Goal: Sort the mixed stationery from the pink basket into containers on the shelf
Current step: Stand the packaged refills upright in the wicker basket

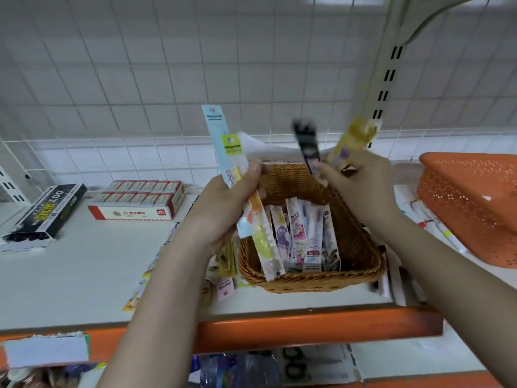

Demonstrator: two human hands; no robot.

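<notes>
A white shelf (84, 264) with an orange front edge stands before a white wire-grid back panel, and you are looking down at it over your own two arms.

At the centre sits a brown woven wicker basket (355, 247), holding a row of slim packaged pens (302, 242) leaning side by side, seemingly the container you are filling. No pink basket is in view.

Your left hand (226, 208) grips a fan of long packaged pens (223, 144), pale blue and green at their tops, held upright over the basket's left rim, probably so you can read and compare them. Your right hand (355, 183), raised above the basket's far side, pinches a black packet (306, 141) and a yellow packet (355, 138); both are blurred, so their contents are unclear.

Loose packets (223, 278) lie on the shelf just left of the basket. Further left are a red-and-white carton of small boxes (137, 200) and a black box (50, 214). To the right, an orange perforated plastic basket (472, 203) sits tilted, with white markers (436, 222) beside it.
</notes>
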